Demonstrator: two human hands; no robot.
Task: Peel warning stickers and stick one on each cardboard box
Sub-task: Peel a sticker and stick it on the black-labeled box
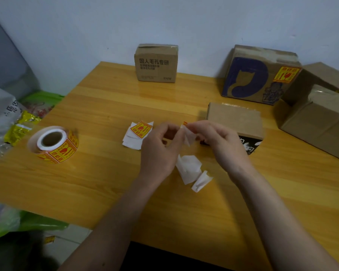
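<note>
Our left hand (pixel 160 145) and right hand (pixel 213 139) pinch a sticker (pixel 188 133) with narrowed fingers; it's thin, limp, tacky, so we grip its corner edges.

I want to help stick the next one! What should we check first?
1. Sticker off its backing paper: not ok, both hands are peeling it.
2. Left hand and right hand both gripping: ok.
3. Blue cat box already stickered: ok.
4. Small printed box has a sticker: not ok on the sides shown.
5. More stickers on the roll: ok.
</note>
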